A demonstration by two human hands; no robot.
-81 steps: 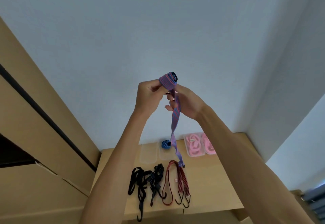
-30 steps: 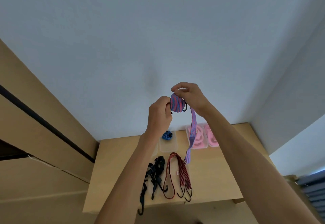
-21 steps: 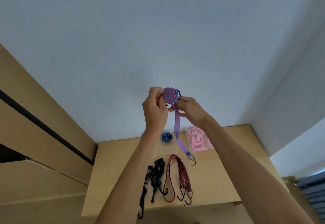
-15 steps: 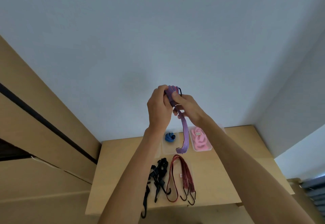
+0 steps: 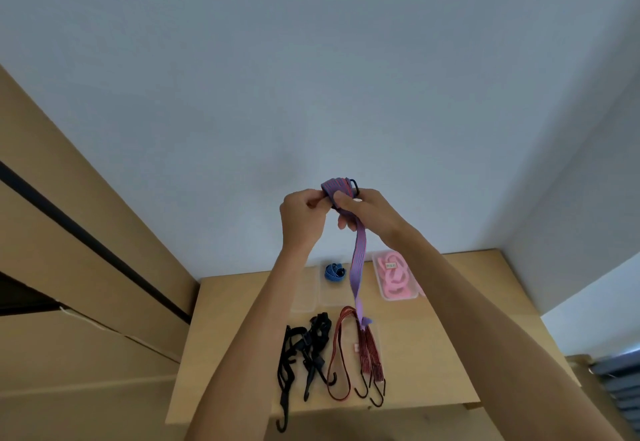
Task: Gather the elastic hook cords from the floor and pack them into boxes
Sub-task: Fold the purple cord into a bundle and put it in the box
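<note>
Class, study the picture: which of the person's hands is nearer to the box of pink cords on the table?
Right. The right hand is held up almost directly above the box of pink cords; the left hand is further to that box's left, both gripping the purple cord.

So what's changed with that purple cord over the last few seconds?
Both hands, left hand and right hand, have kept gripping the purple cord, rolling it up; its hanging tail is shorter than at the start. The black cords, red cords and boxes stayed put.

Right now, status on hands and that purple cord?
Both hands, left and right, grip the purple cord roll; tail hangs loose. Black cords and red cords unpacked. Nothing in the way.
</note>
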